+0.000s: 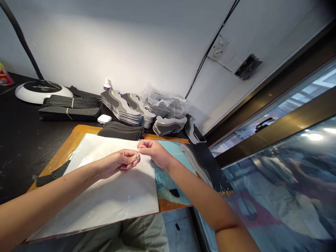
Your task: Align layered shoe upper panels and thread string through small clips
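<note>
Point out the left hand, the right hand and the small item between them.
Left hand (117, 163): head view, on the back of the hand.
Right hand (154, 151): head view, on the back of the hand.
Small item (138, 154): head view, on its thin pale shaft.

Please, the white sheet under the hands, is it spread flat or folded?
Spread flat: the white sheet lies open on the orange board, with no fold visible, below the left hand and right hand.
</note>
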Demonstrator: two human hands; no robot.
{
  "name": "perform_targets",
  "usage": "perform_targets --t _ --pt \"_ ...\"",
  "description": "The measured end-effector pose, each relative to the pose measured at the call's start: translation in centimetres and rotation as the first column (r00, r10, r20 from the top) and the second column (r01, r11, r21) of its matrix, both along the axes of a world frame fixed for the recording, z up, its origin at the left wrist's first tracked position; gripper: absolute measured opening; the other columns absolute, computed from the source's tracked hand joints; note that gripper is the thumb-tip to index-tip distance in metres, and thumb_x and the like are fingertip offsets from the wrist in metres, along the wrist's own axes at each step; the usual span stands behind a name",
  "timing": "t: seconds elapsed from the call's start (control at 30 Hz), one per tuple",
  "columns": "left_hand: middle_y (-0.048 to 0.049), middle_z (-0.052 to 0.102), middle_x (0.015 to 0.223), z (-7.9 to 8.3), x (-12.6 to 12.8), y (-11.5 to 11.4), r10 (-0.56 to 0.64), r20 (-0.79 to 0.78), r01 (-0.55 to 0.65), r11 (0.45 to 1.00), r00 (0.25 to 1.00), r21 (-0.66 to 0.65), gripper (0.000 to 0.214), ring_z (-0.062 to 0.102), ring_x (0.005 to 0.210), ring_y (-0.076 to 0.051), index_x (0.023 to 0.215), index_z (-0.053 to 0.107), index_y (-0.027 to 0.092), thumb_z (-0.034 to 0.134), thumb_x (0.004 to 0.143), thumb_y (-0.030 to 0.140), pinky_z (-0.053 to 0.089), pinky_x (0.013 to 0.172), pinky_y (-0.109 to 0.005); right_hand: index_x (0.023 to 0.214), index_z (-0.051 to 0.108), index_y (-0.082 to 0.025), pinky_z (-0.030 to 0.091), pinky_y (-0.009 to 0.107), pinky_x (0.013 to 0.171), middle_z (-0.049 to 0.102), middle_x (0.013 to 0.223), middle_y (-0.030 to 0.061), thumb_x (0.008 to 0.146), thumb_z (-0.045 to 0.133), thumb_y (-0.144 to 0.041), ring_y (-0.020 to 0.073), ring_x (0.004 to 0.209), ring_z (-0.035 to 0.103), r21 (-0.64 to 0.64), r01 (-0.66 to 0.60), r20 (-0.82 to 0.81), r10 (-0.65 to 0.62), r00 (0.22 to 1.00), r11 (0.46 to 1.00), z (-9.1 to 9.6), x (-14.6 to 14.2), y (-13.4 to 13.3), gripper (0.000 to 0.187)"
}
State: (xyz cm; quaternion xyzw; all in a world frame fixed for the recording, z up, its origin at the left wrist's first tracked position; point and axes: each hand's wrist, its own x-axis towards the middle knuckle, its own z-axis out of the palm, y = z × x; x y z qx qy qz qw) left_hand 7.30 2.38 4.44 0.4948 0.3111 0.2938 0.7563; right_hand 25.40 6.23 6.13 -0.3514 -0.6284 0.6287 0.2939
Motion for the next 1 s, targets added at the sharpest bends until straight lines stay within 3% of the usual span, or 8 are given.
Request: perform_targets --t 0.1,0.2,0.3,0.4,0.6,0.83,0.9,1.0 --pt "0.0033 0.035 0.056 -0.1 0.3 -0.1 0.075 -0.015 -0.075 0.997 0.997 0.023 0.027 0.021 0.05 -0.008 0.06 0.051 0.017 0.073 0.067 0.032 0.013 0.046 -0.024 0.063 0.042 -0.022 0.029 0.025 0.064 0.039 0.066 -0.007 0.073 0.067 -0.034 0.0107 0.064 0.036 0.246 0.102 0.107 -0.132 0.985 0.964 -0.5 0.0 -0.2 0.03" --pt "0.0033 0.035 0.057 -0.2 0.7 -0.3 0.139 0.022 -0.139 0.99 0.99 0.003 0.024 0.023 0.05 -0.008 0.06 0.049 0.017 0.07 0.064 0.028 0.015 0.046 -0.023 0.059 0.039 -0.021 0.032 0.027 0.07 0.045 0.068 -0.0051 0.081 0.065 -0.033 0.0122 0.069 0.044 0.624 0.141 0.171 -0.31 0.935 0.769 -0.5 0.2 -0.4 0.037" --pt "0.0035 0.035 0.058 -0.2 1.3 -0.4 0.242 0.026 -0.241 0.97 0.97 -0.034 0.023 0.023 0.049 -0.007 0.061 0.049 0.017 0.07 0.062 0.028 0.016 0.044 -0.021 0.058 0.04 -0.02 0.032 0.028 0.077 0.048 0.068 -0.0051 0.086 0.065 -0.03 0.0122 0.071 0.046 0.812 0.047 0.259 -0.431 0.864 0.582 -0.1 0.5 -0.4 0.038" --pt "0.0039 0.035 0.056 -0.2 1.5 -0.3 0.333 -0.034 -0.335 0.939 0.942 -0.076 0.017 0.021 0.049 -0.006 0.059 0.051 0.016 0.067 0.056 0.022 0.014 0.043 -0.019 0.06 0.045 -0.019 0.03 0.031 0.085 0.052 0.069 -0.0051 0.087 0.066 -0.027 0.0125 0.073 0.048 0.881 -0.074 0.344 -0.524 0.779 0.467 0.3 0.5 -0.3 0.035" --pt "0.0043 0.036 0.058 -0.3 0.7 0.7 0.404 -0.065 -0.409 0.902 0.913 -0.141 0.015 0.017 0.047 -0.005 0.062 0.053 0.015 0.063 0.053 0.022 0.013 0.041 -0.018 0.06 0.049 -0.019 0.028 0.032 0.091 0.057 0.07 -0.0053 0.09 0.065 -0.023 0.0114 0.072 0.049 0.916 -0.201 0.383 -0.606 0.697 0.348 0.0 -0.4 0.1 0.034" --pt "0.0053 0.033 0.058 -0.5 0.7 1.0 0.526 -0.059 -0.529 0.836 0.848 -0.145 0.018 0.016 0.047 -0.006 0.061 0.047 0.017 0.062 0.056 0.026 0.015 0.041 -0.018 0.068 0.055 -0.021 0.025 0.037 0.094 0.057 0.071 -0.0023 0.1 0.054 -0.028 0.0151 0.073 0.045 0.948 -0.312 0.27 -0.681 0.68 0.064 -1.2 -1.5 -0.3 0.033" --pt "0.0052 0.033 0.058 -0.5 0.7 0.9 0.563 -0.056 -0.565 0.814 0.824 -0.133 0.02 0.017 0.048 -0.006 0.061 0.044 0.018 0.062 0.058 0.028 0.015 0.041 -0.017 0.068 0.055 -0.022 0.025 0.037 0.093 0.056 0.069 -0.0022 0.101 0.053 -0.029 0.0154 0.071 0.044 0.951 -0.306 0.242 -0.696 0.676 0.033 -1.5 -1.8 -0.6 0.033" --pt "0.0055 0.032 0.058 -0.4 0.5 0.8 0.587 -0.052 -0.589 0.801 0.808 -0.11 0.02 0.018 0.049 -0.006 0.062 0.044 0.018 0.061 0.057 0.028 0.015 0.042 -0.017 0.067 0.055 -0.022 0.025 0.037 0.092 0.057 0.069 -0.0021 0.1 0.053 -0.029 0.0153 0.07 0.043 0.959 -0.282 0.221 -0.709 0.67 0.031 -1.4 -2.2 -0.6 0.034"
